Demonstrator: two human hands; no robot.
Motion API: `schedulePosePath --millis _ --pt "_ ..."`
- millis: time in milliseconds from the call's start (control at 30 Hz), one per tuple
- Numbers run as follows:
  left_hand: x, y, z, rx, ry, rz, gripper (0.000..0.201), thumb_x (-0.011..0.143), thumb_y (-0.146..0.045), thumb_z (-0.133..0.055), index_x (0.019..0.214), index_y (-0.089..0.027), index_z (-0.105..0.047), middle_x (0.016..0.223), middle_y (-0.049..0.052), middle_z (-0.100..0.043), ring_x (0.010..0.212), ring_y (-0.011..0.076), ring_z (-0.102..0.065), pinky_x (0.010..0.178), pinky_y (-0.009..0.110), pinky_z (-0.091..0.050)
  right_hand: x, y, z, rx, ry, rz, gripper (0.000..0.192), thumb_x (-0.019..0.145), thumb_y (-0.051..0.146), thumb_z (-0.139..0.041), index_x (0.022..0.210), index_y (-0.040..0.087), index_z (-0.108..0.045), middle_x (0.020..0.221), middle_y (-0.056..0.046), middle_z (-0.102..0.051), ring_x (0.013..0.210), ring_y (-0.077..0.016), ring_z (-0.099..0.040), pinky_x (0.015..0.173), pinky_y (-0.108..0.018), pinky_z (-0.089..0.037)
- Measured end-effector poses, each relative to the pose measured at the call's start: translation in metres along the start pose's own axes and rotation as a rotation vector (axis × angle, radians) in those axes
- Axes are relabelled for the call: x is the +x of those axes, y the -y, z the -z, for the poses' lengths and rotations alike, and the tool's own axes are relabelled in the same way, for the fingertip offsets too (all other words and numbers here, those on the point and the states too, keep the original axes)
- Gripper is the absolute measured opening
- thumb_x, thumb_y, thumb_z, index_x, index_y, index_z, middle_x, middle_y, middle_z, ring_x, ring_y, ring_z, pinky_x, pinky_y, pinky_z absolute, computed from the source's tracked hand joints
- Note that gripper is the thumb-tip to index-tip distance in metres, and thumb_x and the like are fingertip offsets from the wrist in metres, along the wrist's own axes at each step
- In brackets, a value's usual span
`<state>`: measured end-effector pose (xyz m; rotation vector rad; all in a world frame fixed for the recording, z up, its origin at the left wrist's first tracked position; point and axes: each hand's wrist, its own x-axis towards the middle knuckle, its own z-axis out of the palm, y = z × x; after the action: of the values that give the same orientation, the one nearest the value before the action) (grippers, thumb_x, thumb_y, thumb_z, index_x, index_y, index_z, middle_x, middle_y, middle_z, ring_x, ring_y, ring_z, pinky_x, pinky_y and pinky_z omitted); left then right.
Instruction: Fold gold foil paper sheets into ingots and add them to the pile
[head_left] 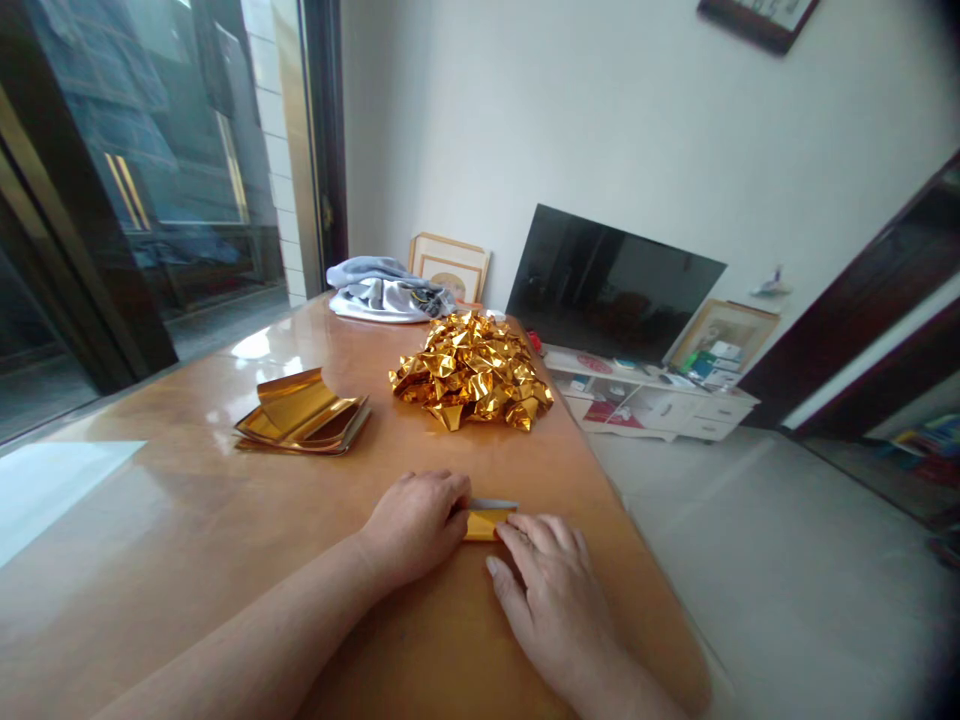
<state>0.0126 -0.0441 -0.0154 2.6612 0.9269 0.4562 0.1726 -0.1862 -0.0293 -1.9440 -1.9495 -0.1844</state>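
A small folded piece of gold foil paper (pixel 484 522) lies on the wooden table (pixel 187 540) near its front right edge. My left hand (pixel 416 525) is curled over the paper's left end and presses it down. My right hand (pixel 551 595) lies flat with its fingertips on the paper's right end. Further back, a pile of several folded gold foil shapes (pixel 472 372) sits mid-table. A stack of flat gold foil sheets (pixel 304 412) lies to the left of the pile.
A grey and white cloth bundle (pixel 386 290) rests at the table's far end. Beyond stand a dark TV screen (pixel 611 285) on a white low cabinet (pixel 652 400), picture frames, and glass doors (pixel 150 180) at left. Tiled floor (pixel 772 560) lies right of the table.
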Motion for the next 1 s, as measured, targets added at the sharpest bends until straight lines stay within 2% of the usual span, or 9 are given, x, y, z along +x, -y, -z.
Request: schedulePosePath --millis 433,800,1000 --pt "0.002 0.001 -0.002 -0.016 0.013 0.005 0.008 0.086 -0.024 -0.052 0.085 -0.023 -0.06 0.087 0.002 -0.067 0.076 0.0185 -0.06 0.067 0.029 -0.036 0.0 0.005 0.004 -0.042 0.079 -0.074 0.032 0.098 0.035 -0.05 0.126 0.026 -0.065 0.127 -0.007 -0.066 0.111 -0.0283 -0.054 0.097 -0.046 -0.039" --pt "0.001 0.005 -0.003 -0.047 0.023 0.069 0.008 0.082 -0.03 -0.06 0.086 -0.022 -0.058 0.085 0.002 -0.068 0.076 0.0193 -0.061 0.067 0.029 -0.036 0.0 0.003 0.002 -0.048 0.066 -0.074 0.032 0.098 0.035 -0.051 0.126 0.027 -0.065 0.129 -0.006 -0.065 0.117 -0.0286 -0.052 0.099 -0.046 -0.038" --pt "0.001 0.011 0.004 -0.106 0.053 0.089 0.01 0.08 -0.028 -0.061 0.087 -0.023 -0.057 0.083 0.0 -0.069 0.076 0.0184 -0.061 0.067 0.028 -0.035 0.0 0.004 0.002 -0.071 0.056 -0.067 0.032 0.097 0.035 -0.052 0.125 0.027 -0.065 0.128 -0.006 -0.065 0.114 -0.0282 -0.054 0.096 -0.046 -0.039"
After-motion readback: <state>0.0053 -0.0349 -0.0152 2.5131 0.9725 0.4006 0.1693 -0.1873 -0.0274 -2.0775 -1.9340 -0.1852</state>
